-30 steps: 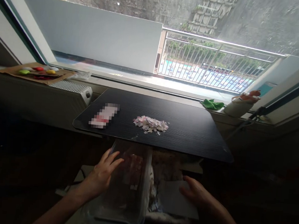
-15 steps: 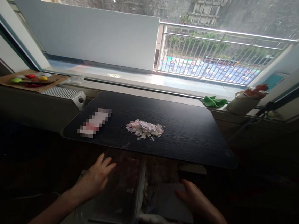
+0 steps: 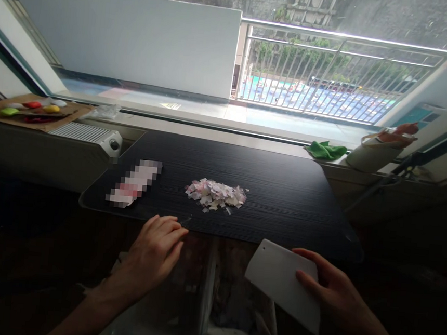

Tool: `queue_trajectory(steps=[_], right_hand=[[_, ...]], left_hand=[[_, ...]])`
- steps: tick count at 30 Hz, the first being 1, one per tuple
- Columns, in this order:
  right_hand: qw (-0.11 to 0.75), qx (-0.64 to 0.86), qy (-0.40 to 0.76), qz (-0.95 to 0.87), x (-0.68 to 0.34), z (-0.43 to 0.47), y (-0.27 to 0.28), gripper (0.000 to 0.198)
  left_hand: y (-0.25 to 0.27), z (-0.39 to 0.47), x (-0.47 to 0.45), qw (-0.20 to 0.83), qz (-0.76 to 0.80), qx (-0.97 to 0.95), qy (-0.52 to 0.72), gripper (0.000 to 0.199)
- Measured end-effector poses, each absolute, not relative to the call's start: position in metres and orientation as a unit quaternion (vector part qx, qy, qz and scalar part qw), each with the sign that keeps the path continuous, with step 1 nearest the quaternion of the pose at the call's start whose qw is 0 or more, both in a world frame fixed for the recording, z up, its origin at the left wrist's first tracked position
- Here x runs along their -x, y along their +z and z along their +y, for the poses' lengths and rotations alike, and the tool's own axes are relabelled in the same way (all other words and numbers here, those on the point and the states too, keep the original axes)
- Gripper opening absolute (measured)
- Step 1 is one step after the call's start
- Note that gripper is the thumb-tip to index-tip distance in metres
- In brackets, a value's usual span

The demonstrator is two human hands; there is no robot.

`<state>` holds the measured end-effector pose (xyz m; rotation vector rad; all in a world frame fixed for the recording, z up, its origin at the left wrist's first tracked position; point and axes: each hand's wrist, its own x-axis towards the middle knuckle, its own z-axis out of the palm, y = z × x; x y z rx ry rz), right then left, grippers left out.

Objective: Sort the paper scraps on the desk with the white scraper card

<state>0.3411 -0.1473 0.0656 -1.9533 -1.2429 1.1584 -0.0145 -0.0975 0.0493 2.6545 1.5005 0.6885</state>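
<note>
- R fingers [image 3: 317,259] are clamped on a white plate [image 3: 280,277], thumb on upper face; plate is thin & tilted, w/ small hole at its far corner.
- L fingers [image 3: 176,233] are side by side, bent a bit, thumb apart fr. them; no thing is seen in their grip.
- Near edge of the dark table [image 3: 277,182] is at L fingertips; whether they touch it, can't tell.
- Pile of paper scraps [image 3: 216,194] lies on table, ahead of L fingers & somewhat to their R; plate is apart fr. it.
- Blurred strip [image 3: 134,183] lies on table, ahead & L of L fingers.
- Clear box [image 3: 208,291] is below L fingers, on the body side; contents too dark to tell.
- Step in hand, by my judgement: plate is gripped & raised; scraps are untouched by both hands.
- Next move of plate, I think, calls for firm pinch & a lift over near edge, bec. plate's corner overlaps it in view; contact not certain.
- Room for moving seems widest ahead of R fingers, betw. pile & table's R edge; farther ahead, green cloth [image 3: 325,150] lies on the sill [image 3: 211,131].
</note>
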Motion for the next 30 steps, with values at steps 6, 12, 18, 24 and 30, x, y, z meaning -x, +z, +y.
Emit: queue_trajectory(steps=[6,12,18,24,30], right_hand=[[0.406,0.7,0.321,-0.492,-0.294,-0.093,0.077,0.044],[0.388,0.68,0.28,-0.555,-0.26,-0.071,0.065,0.038],[0.346,0.666,0.279,-0.599,-0.251,-0.073,0.056,0.038],[0.362,0.676,0.311,-0.562,-0.247,-0.069,0.052,0.041],[0.386,0.652,0.359,-0.545,-0.241,-0.058,0.046,0.04]], left_hand=[[0.046,-0.067,-0.007,0.021,0.501,-0.836,0.225,0.027],[0.042,-0.055,-0.017,0.055,0.521,-0.829,0.198,0.033],[0.037,-0.057,-0.014,0.062,0.525,-0.826,0.197,0.031],[0.033,-0.063,0.0,0.058,0.543,-0.811,0.209,0.032],[0.029,-0.064,0.009,0.051,0.558,-0.798,0.22,0.03]])
